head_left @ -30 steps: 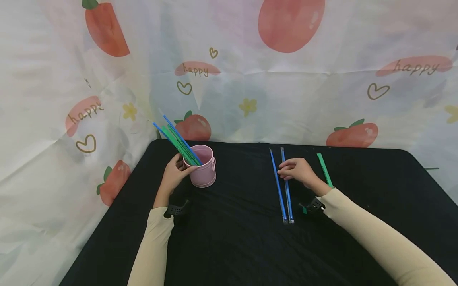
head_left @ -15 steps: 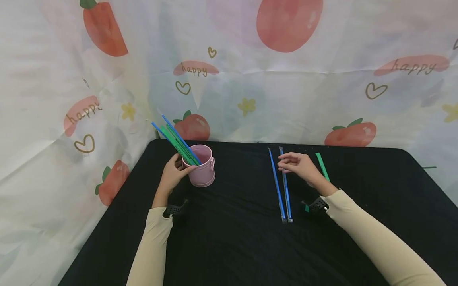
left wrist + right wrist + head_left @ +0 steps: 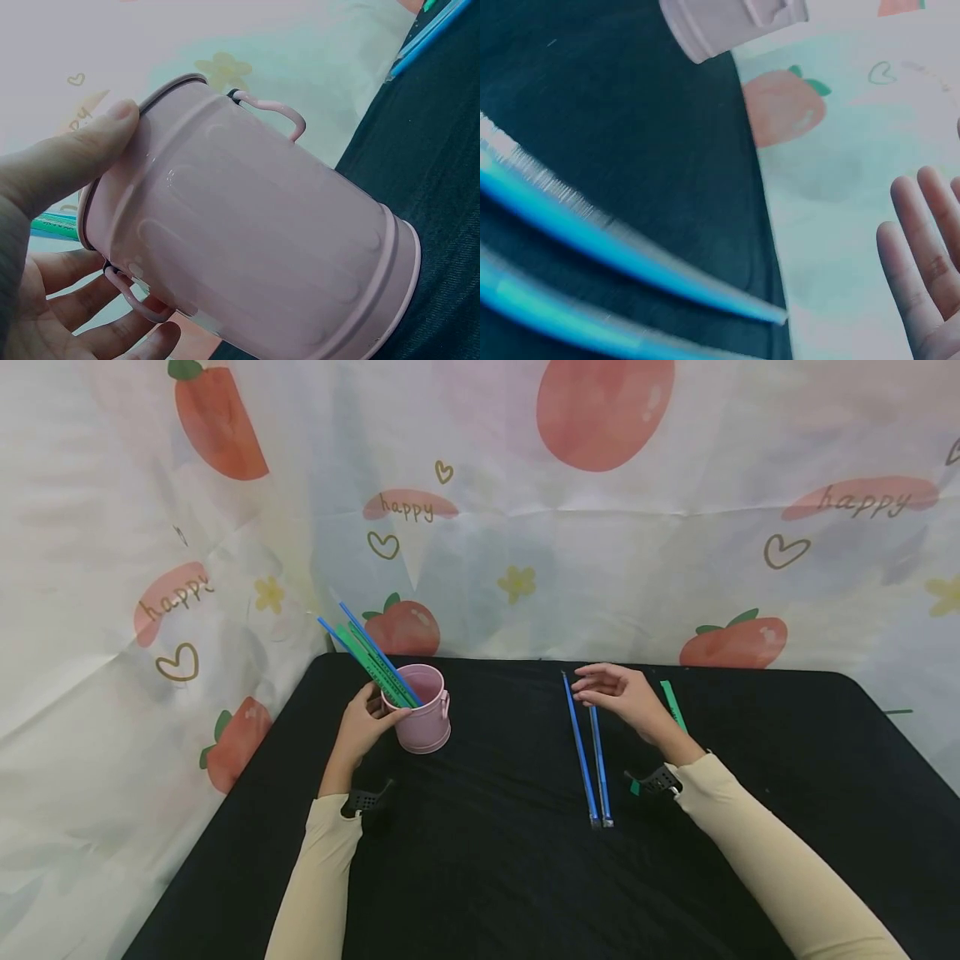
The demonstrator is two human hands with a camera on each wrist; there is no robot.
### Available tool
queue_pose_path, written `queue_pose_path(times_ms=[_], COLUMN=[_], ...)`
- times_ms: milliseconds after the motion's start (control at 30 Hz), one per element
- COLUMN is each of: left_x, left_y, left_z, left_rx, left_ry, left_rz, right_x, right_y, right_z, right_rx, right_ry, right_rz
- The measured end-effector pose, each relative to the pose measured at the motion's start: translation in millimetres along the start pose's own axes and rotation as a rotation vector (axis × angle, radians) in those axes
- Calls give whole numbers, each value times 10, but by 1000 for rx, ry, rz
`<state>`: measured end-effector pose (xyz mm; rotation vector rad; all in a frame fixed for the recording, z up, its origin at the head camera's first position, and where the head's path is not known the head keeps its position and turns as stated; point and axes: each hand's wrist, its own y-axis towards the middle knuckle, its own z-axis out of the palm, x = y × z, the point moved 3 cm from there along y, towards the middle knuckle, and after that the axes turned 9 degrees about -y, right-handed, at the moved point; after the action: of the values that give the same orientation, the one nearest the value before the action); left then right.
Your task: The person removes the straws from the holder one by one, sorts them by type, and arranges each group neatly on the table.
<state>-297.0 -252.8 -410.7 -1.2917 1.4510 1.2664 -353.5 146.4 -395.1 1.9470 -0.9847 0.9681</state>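
My left hand [image 3: 360, 727] holds a small pink bucket [image 3: 426, 727] at its left side. In the left wrist view the thumb [image 3: 90, 150] presses on the rim, and the other fingers lie by a side handle [image 3: 135, 300]. Several thin green and blue sticks [image 3: 375, 660] lean left out of the bucket. My right hand [image 3: 630, 697] hovers over the far ends of two long blue sticks in clear wrapping, the left stick [image 3: 579, 743] and the right stick [image 3: 600, 768]. Its fingers are loosely extended and hold nothing; it covers the right stick's far end.
A green stick [image 3: 672, 703] lies right of the blue ones, partly hidden under the right forearm. Everything stands on a black-covered table [image 3: 495, 860]. A printed cloth backdrop [image 3: 465, 577] rises along the table's back and left edges.
My right hand has lifted away from the right blue stick and moved toward the table's far edge, its fingers spreading apart. The left hand and bucket stay put.
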Motion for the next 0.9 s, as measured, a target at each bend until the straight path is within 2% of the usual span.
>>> queue_pose_path(times_ms=[100,333,433,567,767,900], left_x=[-32,-298,-328,-281,-25,11], left_y=[-10,-142,-159,-129,-7,6], left_z=[1,51,54,43,-7,-7], left_rx=[8,16,13,16,10,3], left_ry=[-15,2,0,-3,-25,-5], left_rz=[-11,-10,-15,-8,-8,13], right_x=[87,317,416,529,720,844], right_y=[43,187,266,379,547,674], right_z=[15,64,105,171,305,416], right_rx=[-5,-23,-20,-13,-7,11], right_ry=[31,69,80,90,99,104], right_rz=[-27,-64,-80,-100,-117,-131])
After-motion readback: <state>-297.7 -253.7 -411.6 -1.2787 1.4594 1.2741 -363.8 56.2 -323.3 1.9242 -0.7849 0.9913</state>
